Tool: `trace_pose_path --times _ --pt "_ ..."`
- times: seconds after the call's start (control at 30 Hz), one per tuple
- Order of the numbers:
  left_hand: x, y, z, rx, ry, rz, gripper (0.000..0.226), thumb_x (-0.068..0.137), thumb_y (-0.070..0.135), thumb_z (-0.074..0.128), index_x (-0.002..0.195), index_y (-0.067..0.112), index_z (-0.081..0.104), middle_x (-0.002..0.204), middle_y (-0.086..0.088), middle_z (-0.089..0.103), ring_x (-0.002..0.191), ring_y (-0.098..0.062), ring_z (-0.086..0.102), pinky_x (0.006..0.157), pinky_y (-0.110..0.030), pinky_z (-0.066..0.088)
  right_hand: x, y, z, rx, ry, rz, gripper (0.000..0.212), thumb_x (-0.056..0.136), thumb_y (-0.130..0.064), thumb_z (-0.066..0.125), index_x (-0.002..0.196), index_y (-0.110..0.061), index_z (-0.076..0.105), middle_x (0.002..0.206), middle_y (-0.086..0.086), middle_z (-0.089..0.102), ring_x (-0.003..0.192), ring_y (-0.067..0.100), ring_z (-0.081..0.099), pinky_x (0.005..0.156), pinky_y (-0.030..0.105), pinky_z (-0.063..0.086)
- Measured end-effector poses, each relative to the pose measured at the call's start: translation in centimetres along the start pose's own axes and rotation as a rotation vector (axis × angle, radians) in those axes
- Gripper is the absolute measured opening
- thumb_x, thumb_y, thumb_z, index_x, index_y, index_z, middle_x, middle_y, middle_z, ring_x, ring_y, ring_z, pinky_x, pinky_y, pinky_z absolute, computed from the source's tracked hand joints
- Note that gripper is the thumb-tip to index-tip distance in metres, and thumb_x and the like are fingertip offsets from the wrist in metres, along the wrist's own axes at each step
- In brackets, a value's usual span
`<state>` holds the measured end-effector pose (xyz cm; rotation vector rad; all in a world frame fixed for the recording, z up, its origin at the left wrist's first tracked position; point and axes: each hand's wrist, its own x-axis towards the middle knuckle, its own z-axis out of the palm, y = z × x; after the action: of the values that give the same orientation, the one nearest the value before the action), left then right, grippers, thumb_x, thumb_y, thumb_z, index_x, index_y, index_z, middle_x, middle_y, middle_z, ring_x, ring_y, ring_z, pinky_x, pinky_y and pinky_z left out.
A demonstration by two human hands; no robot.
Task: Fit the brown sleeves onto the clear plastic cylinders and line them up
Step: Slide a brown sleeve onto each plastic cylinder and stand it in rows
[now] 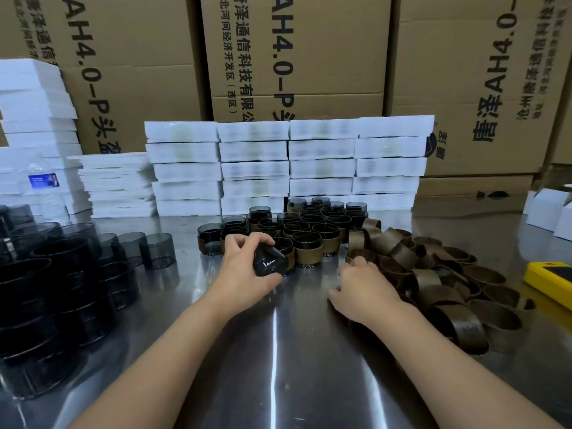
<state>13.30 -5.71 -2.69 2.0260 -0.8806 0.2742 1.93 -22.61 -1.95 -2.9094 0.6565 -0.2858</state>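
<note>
My left hand (244, 267) grips a bare smoky clear cylinder (268, 262), tilted, just in front of the lined-up group of sleeved cylinders (306, 233) at the table's middle. My right hand (362, 289) reaches into the left edge of the heap of loose brown sleeves (439, 283); its fingertips curl over one sleeve (359, 253), and whether they pinch it is hidden. Bare cylinders (55, 283) stand stacked at the left, with a few more (154, 250) beside them.
The steel table (278, 366) reflects light in front of me. Stacks of white foam trays (288, 165) line the back, with cardboard boxes (297, 51) behind. A water bottle (46, 187) stands at the left, a yellow object (554, 280) at the right edge.
</note>
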Motion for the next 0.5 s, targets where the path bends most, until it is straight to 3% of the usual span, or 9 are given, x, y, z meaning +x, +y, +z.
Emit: trace_pose_path --times 0.1,0.2,0.27,0.33,0.4,0.5 --pt "-0.1 0.3 0.4 -0.087 -0.011 0.003 0.049 0.073 0.022 0.078 0.094 0.050 0.044 0.114 0.011 0.048 0.099 -0.005 0.055 0.076 -0.003 0.034 0.2 -0.1 0.2 0.077 0.050 -0.114 0.040 0.090 -0.008 0.046 0.130 -0.011 0.047 0.130 0.010 0.038 0.117 0.029 0.045 0.097 0.034 0.043" --pt "-0.2 0.3 1.1 -0.261 0.014 -0.057 0.044 0.067 0.034 0.081 0.090 0.049 0.047 0.100 0.013 0.065 0.091 -0.004 0.061 0.080 -0.009 0.044 0.1 -0.5 0.2 0.183 0.060 -0.288 0.049 0.086 0.004 0.045 0.130 -0.016 0.051 0.133 0.003 0.039 0.118 0.023 0.046 0.100 0.025 0.038" --pt "-0.1 0.4 1.4 -0.412 0.062 -0.129 0.042 0.057 0.043 0.079 0.088 0.045 0.051 0.100 0.005 0.067 0.098 -0.017 0.064 0.089 -0.036 0.054 -0.1 -0.9 0.2 0.248 0.093 -0.392 0.051 0.085 0.006 0.046 0.129 -0.019 0.053 0.137 -0.001 0.038 0.122 0.018 0.044 0.098 0.014 0.030" --pt "0.1 0.5 1.4 -0.542 0.127 -0.172 0.042 0.053 0.044 0.078 0.087 0.041 0.054 0.101 -0.001 0.067 0.097 -0.023 0.066 0.084 -0.048 0.056 -0.1 -1.2 0.2 0.312 0.153 -0.436 0.049 0.086 0.004 0.050 0.127 -0.020 0.056 0.142 -0.003 0.035 0.127 0.014 0.041 0.093 0.004 0.022" --pt "0.3 0.4 1.2 -0.633 0.194 -0.203 0.040 0.060 0.035 0.080 0.090 0.038 0.054 0.100 -0.001 0.067 0.090 -0.020 0.068 0.073 -0.042 0.060 -0.1 -1.2 0.2 0.361 0.195 -0.438 0.047 0.086 0.002 0.052 0.127 -0.021 0.055 0.147 -0.006 0.029 0.129 0.011 0.039 0.091 0.001 0.019" --pt "0.4 -0.1 1.0 -0.803 0.225 -0.273 0.031 0.078 0.019 0.078 0.098 0.028 0.057 0.091 0.001 0.070 0.079 -0.021 0.072 0.057 -0.030 0.057 0.0 -1.2 0.3 0.477 0.224 -0.395 0.047 0.086 -0.001 0.057 0.126 -0.025 0.054 0.149 -0.008 0.022 0.125 0.011 0.043 0.100 0.015 0.032"
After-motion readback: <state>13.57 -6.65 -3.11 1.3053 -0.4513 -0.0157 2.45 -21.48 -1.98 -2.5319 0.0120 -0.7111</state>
